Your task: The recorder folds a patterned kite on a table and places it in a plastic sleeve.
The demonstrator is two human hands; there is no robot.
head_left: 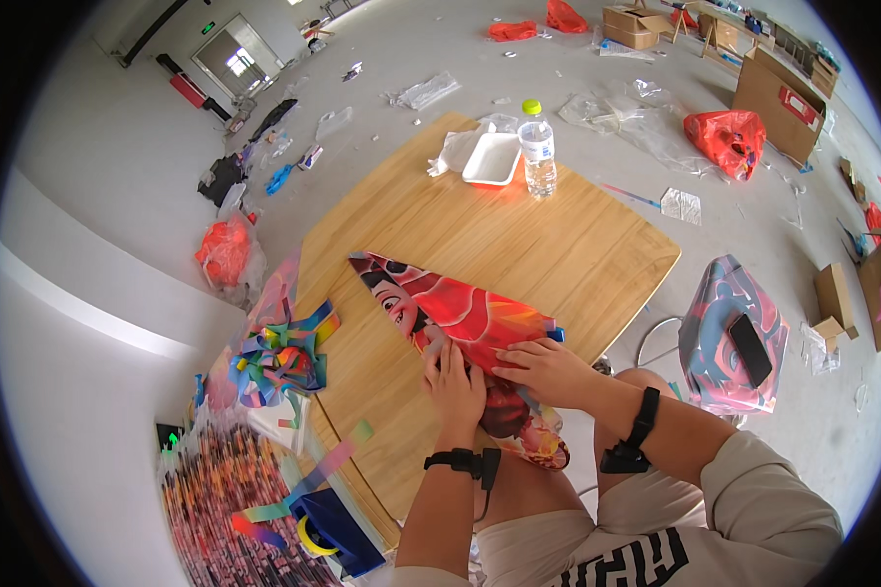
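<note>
A red printed sheet [470, 323] with a cartoon face lies folded to a long point on the wooden table [382, 391]. The point aims to the far left; the wide near end hangs over the table's edge toward my lap. My left hand [457, 391] rests on the sheet's near side, fingers stretched forward and pressing down. To its right, my right hand [543, 372] lies flat across the sheet, fingers spread toward the left. A small blue piece [556, 335] shows at the sheet's right edge. What lies under my palms is hidden.
A water bottle [538, 157] and white tray [492, 159] stand at the table's far end. Coloured strips [279, 357] lie at left, above a blue tape dispenser [338, 533] and a stack of printed sheets [230, 489]. A phone [750, 349] rests on a patterned stool [719, 313] at right.
</note>
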